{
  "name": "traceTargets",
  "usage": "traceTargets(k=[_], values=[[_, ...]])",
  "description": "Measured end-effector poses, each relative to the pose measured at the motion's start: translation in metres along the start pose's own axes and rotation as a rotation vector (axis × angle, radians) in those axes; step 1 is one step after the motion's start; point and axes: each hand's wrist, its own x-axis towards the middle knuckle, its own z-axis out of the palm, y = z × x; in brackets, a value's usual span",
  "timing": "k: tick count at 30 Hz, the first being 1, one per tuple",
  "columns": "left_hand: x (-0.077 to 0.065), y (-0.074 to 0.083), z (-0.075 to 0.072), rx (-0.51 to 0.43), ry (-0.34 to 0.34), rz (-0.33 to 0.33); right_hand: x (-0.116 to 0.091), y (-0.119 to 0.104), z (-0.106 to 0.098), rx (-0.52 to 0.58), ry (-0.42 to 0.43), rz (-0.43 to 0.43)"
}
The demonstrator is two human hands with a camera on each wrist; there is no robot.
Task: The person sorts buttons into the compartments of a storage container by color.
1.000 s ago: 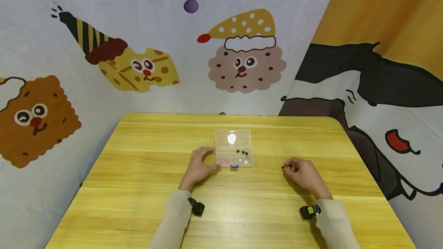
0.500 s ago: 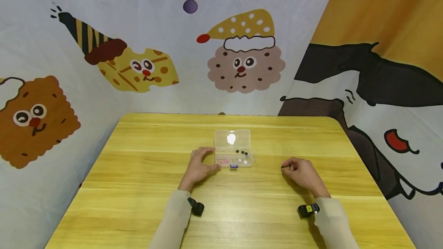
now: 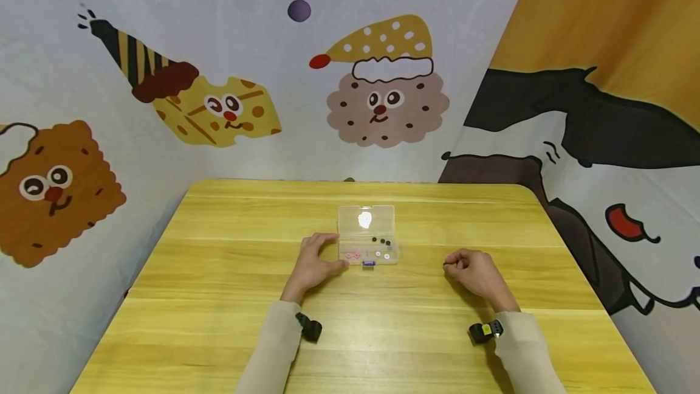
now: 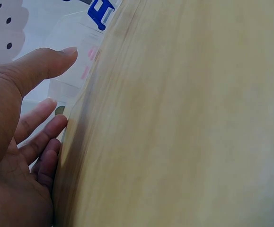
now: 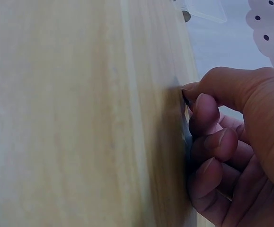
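Observation:
An open clear plastic box [image 3: 365, 248] with a raised lid [image 3: 352, 214] and a blue latch [image 3: 369, 264] stands mid-table. Small round pieces lie in its compartments: several black pieces [image 3: 383, 241] behind, pink pieces [image 3: 357, 254] front left, white pieces [image 3: 386, 256] front right. My left hand [image 3: 314, 266] holds the box's left end, thumb at the front corner and a finger at the back. To the right, my right hand [image 3: 474, 271] is low over the table, thumb and index pinching a small dark piece [image 5: 186, 98], mostly hidden. The other fingers curl inward.
The wood-grain table [image 3: 361, 333] spreads around the box and both hands. Behind it hangs a cloth [image 3: 246, 29] printed with cartoon food faces. A black wrist camera [image 3: 312, 328] sits on the left wrist and another wrist camera [image 3: 481, 333] on the right.
The right thumb and index have closed together, covering most of the dark bits seen at the fingertips earlier. The left hand and box hold still. The whole view drifts slightly left.

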Motion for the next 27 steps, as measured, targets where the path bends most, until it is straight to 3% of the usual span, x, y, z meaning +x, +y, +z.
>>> traceTargets(k=[9, 27], values=[[-0.0003, 0.0007, -0.0003, -0.001, 0.002, 0.001, -0.0011, -0.0006, -0.0002, 0.008, -0.002, 0.016], [0.0, -0.0004, 0.0002, 0.004, 0.002, -0.007, 0.0039, -0.0065, 0.0047, -0.011, -0.005, -0.037]])
